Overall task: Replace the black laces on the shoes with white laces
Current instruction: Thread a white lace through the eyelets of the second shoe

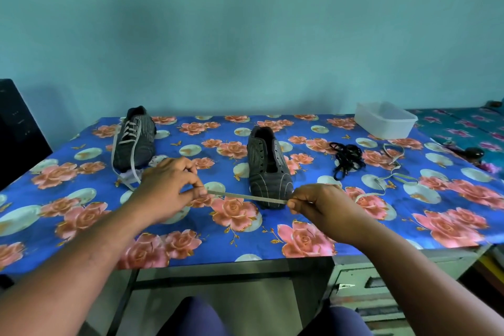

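1. Head view: the left hand [169, 185] pinches one end of a white lace [246, 197] between thumb and fingertips, its other fingers curled.
2. The right hand [324, 210] pinches the same lace further along, so that a short stretch runs taut between the two hands, just above the table [272, 251], which is covered in a blue floral cloth.
3. Past the right hand the white lace trails off loosely to the right across the cloth.
4. The unlaced shoe [268, 166] stands just behind the taut stretch, toe toward the person, its eyelets empty.
5. The laced shoe [135, 139] stands at the far left of the table, already threaded with a white lace whose loose ends hang down toward the left hand.
6. A tangle of black laces [346, 157] lies to the right of the unlaced shoe, apart from it.
7. A clear plastic container [384, 120] sits at the far right corner of the table.
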`<act>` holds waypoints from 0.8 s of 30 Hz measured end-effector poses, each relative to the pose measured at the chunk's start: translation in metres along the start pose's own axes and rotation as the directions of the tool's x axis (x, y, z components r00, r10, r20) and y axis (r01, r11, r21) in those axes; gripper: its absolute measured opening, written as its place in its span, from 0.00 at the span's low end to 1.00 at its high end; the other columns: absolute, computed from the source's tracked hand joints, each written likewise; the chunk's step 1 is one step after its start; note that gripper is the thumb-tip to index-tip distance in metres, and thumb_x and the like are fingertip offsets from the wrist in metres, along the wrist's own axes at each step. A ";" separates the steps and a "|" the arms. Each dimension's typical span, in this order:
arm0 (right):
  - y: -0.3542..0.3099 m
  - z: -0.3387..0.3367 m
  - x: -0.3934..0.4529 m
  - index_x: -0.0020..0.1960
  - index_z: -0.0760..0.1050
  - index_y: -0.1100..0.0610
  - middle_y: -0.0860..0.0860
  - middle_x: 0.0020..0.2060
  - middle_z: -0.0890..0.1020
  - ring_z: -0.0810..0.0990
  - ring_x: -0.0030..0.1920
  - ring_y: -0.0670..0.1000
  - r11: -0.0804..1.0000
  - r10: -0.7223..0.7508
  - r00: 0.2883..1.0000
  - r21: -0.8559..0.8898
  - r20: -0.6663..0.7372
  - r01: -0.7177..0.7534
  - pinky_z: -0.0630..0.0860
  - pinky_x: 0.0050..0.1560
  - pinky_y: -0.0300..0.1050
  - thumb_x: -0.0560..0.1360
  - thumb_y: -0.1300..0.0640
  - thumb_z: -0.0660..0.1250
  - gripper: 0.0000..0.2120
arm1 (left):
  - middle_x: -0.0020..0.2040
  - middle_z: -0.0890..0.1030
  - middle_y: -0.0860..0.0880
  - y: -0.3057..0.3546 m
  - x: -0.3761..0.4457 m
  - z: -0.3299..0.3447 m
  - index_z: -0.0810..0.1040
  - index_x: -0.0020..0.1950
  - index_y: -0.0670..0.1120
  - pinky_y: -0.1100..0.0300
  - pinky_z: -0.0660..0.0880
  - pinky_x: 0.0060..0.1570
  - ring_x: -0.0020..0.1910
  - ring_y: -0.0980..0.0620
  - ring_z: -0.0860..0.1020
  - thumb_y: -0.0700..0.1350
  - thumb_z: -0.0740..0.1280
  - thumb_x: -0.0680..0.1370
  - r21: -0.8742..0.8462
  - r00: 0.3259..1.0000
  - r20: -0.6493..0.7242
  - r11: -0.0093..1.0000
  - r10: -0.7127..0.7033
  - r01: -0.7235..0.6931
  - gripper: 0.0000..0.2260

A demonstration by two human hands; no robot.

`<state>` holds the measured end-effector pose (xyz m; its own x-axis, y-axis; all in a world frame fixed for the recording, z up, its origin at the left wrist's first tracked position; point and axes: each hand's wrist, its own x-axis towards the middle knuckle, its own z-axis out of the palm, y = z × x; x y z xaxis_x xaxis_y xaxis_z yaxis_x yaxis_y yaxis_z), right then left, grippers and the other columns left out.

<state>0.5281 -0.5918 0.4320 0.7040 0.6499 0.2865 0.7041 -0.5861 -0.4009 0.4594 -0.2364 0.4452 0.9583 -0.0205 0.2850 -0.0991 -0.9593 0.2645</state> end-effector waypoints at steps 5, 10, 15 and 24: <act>-0.011 0.008 0.006 0.40 0.71 0.40 0.39 0.34 0.75 0.74 0.37 0.41 0.999 -0.042 0.999 0.022 -0.006 0.042 0.63 0.44 0.45 0.83 0.45 0.63 0.12 | 0.78 0.65 0.59 0.039 0.003 0.005 0.76 0.71 0.61 0.43 0.60 0.72 0.78 0.52 0.61 0.79 0.50 0.71 0.084 0.995 0.096 0.996 0.024 -0.032 0.37; -0.029 0.010 0.013 0.42 0.73 0.45 0.40 0.35 0.74 0.72 0.39 0.38 0.993 -0.116 0.993 -0.001 0.003 0.116 0.62 0.43 0.44 0.82 0.46 0.63 0.11 | 0.67 0.72 0.66 0.096 0.004 0.026 0.84 0.54 0.61 0.48 0.61 0.70 0.72 0.60 0.65 0.69 0.65 0.76 -0.278 0.990 0.068 0.955 0.124 -0.101 0.16; -0.028 0.009 0.014 0.44 0.76 0.44 0.38 0.38 0.75 0.73 0.41 0.36 0.994 -0.105 0.994 0.012 0.023 0.105 0.64 0.47 0.46 0.82 0.46 0.64 0.09 | 0.58 0.72 0.68 0.093 0.008 0.032 0.81 0.46 0.60 0.43 0.64 0.67 0.66 0.59 0.67 0.65 0.68 0.75 -0.250 0.987 0.027 0.957 0.155 -0.144 0.11; 0.006 -0.010 -0.002 0.45 0.78 0.39 0.35 0.45 0.78 0.75 0.50 0.41 0.999 0.010 0.999 -0.053 -0.031 -0.011 0.72 0.57 0.56 0.79 0.31 0.54 0.19 | 0.60 0.72 0.62 0.019 0.001 0.000 0.76 0.41 0.67 0.44 0.62 0.64 0.68 0.51 0.68 0.62 0.71 0.75 -0.037 0.998 -0.049 0.998 -0.045 0.043 0.06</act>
<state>0.5320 -0.6018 0.4377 0.7133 0.6289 0.3093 0.7000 -0.6181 -0.3576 0.4587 -0.2546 0.4503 0.9474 0.0362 0.3180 -0.0680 -0.9481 0.3106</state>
